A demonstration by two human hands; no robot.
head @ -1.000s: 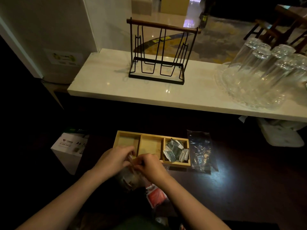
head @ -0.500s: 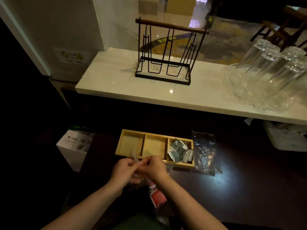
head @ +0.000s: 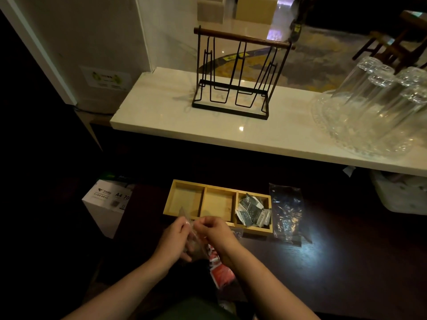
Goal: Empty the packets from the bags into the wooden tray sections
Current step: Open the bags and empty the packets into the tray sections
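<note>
A wooden tray (head: 204,205) with three sections lies on the dark table. Its right section holds several dark green and white packets (head: 253,212); the left and middle sections are bare. My left hand (head: 174,239) and my right hand (head: 217,234) meet just in front of the tray, both pinching the top of a clear plastic bag (head: 195,244) that holds packets. Red packets (head: 221,272) show below my right wrist. An empty clear bag (head: 286,212) lies flat to the right of the tray.
A white marble shelf (head: 161,116) runs above the table, bearing a black wire rack (head: 233,75) and upturned glasses (head: 379,88) on a glass platter. A white paper box (head: 107,204) stands left of the tray.
Both hands have drawn slightly back from the tray's front edge, still working the top of the clear bag. The camera view has shifted, so the scene sits further right.
</note>
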